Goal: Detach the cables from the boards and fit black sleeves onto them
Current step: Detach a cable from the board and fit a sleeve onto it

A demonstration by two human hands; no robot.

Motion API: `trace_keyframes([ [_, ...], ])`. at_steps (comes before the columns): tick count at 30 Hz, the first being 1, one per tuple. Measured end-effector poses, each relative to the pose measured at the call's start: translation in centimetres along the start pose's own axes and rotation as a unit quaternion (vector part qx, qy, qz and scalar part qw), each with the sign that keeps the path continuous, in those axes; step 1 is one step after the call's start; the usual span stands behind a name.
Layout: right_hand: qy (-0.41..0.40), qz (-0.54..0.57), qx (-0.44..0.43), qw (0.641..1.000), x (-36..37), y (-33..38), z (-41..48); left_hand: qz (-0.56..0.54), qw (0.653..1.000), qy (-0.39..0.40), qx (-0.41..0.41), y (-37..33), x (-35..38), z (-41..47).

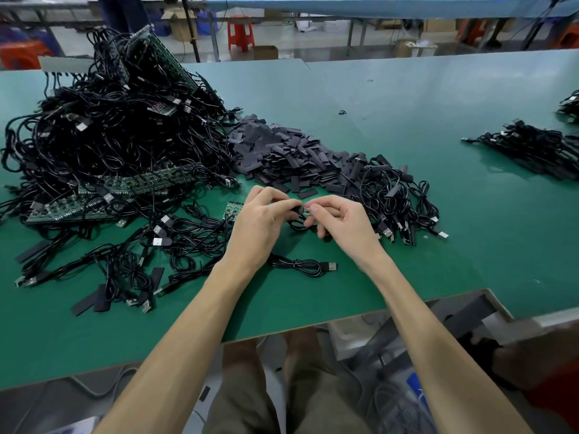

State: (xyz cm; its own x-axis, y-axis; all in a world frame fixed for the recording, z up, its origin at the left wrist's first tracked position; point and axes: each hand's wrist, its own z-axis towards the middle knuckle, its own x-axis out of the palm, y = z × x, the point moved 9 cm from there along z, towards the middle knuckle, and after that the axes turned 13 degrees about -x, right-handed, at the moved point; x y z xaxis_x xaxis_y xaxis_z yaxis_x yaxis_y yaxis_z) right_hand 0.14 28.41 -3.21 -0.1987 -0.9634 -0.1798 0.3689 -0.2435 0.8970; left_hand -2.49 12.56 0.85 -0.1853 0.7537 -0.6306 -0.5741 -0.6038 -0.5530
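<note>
Pinching a flat black sleeve [298, 210], the left hand [261, 228] meets the right hand [340, 225], which pinches a thin black cable [297, 226]; the green tabletop [485, 233] is open rightward.

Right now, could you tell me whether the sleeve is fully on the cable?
Not fully: the sleeve, pinched by the left hand, leaves the cable end bare at the right hand.

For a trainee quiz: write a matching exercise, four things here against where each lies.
Things: 1 loose sleeves pile; 2 cable-and-board heap; 3 single cable; 4 red stool.
Places: A floor behind the table; B table's left; C just nearside of left hand and right hand; D table's middle.
Pairs: 1-D, 2-B, 3-C, 4-A.
</note>
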Motion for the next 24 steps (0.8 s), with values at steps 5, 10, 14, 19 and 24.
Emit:
trace_keyframes([
  [5,-0.031,-0.021,0.017,0.999,-0.7,-0.5,-0.1,0.005,1.000,-0.013,-0.012,0.0,-0.4,0.0],
  [10,-0.024,-0.023,0.030,0.999,-0.6,-0.7,-0.1,-0.050,0.998,0.033,-0.028,-0.1,-0.2,-0.1],
  [14,-0.020,-0.014,0.032,0.999,-0.7,-0.6,-0.2,-0.046,0.998,0.038,-0.011,-0.7,-0.1,-0.3],
  [19,-0.008,-0.012,0.029,0.999,-0.5,-0.5,-0.2,-0.020,0.999,0.044,0.015,-1.5,-0.1,-0.5],
  [24,-0.006,-0.005,0.027,1.000,-0.6,-0.6,-0.2,-0.011,0.999,0.044,0.023,-1.8,-0.3,-0.7],
])
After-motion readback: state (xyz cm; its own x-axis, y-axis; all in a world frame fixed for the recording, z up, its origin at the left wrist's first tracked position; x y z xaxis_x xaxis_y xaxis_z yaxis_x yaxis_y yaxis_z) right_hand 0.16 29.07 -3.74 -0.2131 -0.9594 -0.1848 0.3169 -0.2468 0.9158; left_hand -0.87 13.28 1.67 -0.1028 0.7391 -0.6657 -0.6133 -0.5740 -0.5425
